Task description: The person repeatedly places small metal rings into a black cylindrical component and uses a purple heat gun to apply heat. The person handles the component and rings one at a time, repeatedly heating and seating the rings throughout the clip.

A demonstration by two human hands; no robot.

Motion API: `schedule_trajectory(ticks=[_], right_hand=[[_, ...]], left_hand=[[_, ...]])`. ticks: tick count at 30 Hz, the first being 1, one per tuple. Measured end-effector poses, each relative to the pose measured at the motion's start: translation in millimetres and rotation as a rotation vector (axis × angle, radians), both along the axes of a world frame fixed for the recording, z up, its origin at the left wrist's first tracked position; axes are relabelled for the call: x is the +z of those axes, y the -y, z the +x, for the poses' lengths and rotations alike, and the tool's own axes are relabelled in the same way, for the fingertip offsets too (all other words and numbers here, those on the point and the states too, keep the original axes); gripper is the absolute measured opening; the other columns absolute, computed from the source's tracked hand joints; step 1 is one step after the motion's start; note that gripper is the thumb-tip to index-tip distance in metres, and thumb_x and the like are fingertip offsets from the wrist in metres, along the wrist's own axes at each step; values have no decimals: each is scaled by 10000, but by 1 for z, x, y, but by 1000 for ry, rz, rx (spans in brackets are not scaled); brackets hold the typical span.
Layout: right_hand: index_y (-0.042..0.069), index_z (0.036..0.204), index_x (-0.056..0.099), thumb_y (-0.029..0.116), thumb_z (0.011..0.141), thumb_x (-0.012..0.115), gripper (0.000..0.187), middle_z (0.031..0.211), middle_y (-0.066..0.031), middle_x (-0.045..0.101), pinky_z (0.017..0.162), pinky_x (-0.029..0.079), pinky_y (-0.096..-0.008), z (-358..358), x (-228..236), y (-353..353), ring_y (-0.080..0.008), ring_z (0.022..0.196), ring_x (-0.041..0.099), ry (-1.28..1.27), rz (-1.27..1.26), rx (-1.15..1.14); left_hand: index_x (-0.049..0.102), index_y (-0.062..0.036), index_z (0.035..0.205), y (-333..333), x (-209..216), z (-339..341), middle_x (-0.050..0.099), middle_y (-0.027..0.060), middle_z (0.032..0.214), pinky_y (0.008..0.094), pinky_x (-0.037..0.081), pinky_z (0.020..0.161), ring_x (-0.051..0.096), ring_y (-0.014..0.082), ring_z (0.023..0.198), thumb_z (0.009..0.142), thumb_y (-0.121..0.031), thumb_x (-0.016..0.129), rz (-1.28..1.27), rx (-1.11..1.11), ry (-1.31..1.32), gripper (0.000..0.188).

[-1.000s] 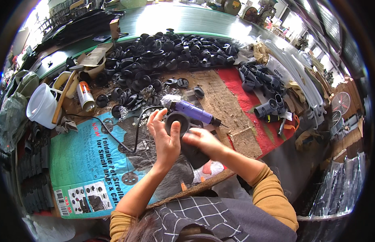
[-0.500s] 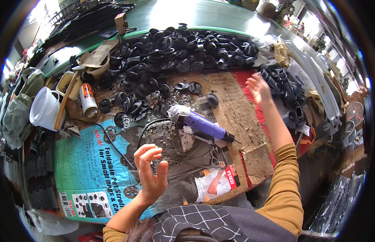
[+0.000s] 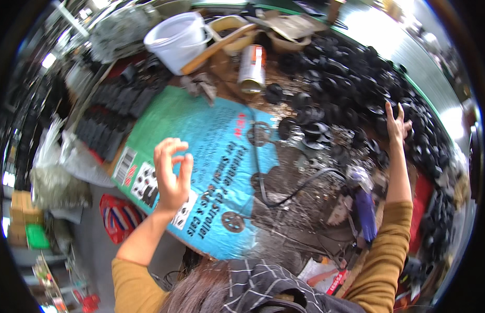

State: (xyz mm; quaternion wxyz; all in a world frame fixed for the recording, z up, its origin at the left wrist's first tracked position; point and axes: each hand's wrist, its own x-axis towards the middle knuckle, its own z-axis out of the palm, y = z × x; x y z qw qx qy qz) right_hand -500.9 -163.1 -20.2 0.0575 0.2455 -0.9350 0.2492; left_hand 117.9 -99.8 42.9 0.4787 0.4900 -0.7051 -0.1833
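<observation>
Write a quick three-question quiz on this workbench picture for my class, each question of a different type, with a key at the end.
1. Which hand is at the heap of black parts?
2. True or false: the left hand is gripping the purple tool.
3. Fill in the blank: in the picture, the can is to the ____ of the white bucket.

Key
1. The right hand.
2. False: the left hand is empty, and the purple tool lies well away from it.
3. right
</observation>
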Motion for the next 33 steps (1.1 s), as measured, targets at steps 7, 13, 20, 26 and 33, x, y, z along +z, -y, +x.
schedule_trajectory(ticks=[7,13,20,26,33], right_hand=[[131,1412,466,558,919,538,656,1476,-263,351,1121,294,-430,108,-4,-9,-390,1358,368,-99,-78,627],[54,1168,641,349,939,612,375,1209,-179,580,966,456,-383,135,70,-70,-315,1157,543,-133,-222,679],[18,903,679,127,834,701,130,1060,-114,636,828,506,-345,194,111,-177,-239,1003,612,-32,-177,827],[10,823,676,98,791,724,105,843,-70,638,754,501,-301,226,107,-143,-192,840,633,128,-180,861],[99,889,684,211,785,693,153,982,-121,640,875,485,-407,231,71,-47,-311,1019,607,-227,379,944]], left_hand=[[594,-48,1062,163,-33,112,571,136,1123,425,477,863,545,306,1050,809,-185,719,-174,226,530,314],[637,1,1080,283,-42,157,666,222,1080,450,499,902,637,381,1027,693,-428,731,257,469,881,585],[568,94,1113,232,-11,129,671,203,1018,367,514,792,666,247,910,653,-451,793,552,129,422,748],[512,-4,1167,25,25,37,615,112,1017,353,495,834,609,214,923,692,-384,816,690,-622,182,680],[256,28,1428,-103,11,-87,513,330,1289,436,426,1016,542,422,1192,752,-511,725,827,-863,344,984]])
